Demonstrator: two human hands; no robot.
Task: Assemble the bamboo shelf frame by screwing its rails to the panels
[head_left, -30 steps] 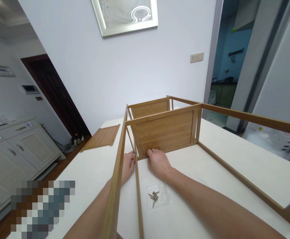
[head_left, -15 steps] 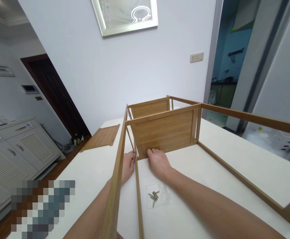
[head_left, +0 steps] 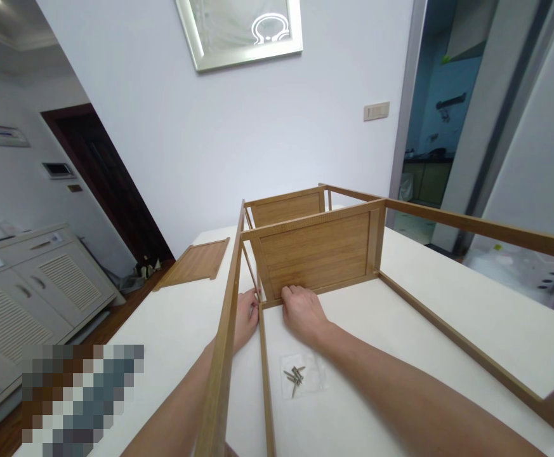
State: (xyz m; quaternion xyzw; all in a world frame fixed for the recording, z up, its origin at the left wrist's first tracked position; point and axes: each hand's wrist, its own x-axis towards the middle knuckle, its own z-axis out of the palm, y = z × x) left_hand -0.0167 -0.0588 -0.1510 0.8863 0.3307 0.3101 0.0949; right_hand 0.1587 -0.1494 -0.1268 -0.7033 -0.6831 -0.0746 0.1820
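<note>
A wooden shelf frame (head_left: 226, 330) lies on its side on the white table, its long rails running toward me. The nearer shelf panel (head_left: 317, 254) stands on edge between the rails. At its lower left corner, my left hand (head_left: 247, 320) is closed around the frame's joint from outside, partly hidden by the upper left rail. Inside the frame, my right hand (head_left: 304, 312) has its curled fingers gripping the panel's lower edge. Several screws (head_left: 296, 376) lie on a clear plastic bag (head_left: 315, 374) below my right hand.
Another wooden panel (head_left: 198, 261) lies flat on the table at left. A second shelf panel (head_left: 289, 206) is fitted farther back in the frame. The wall (head_left: 277, 133) rises behind the table (head_left: 172, 355). White foam and plastic wrapping (head_left: 509, 266) sit beyond its right side.
Both hands keep the same hold. The nearer panel's right end has shifted slightly, and the gap seen beside its right post is no longer visible. The view has barely moved.
</note>
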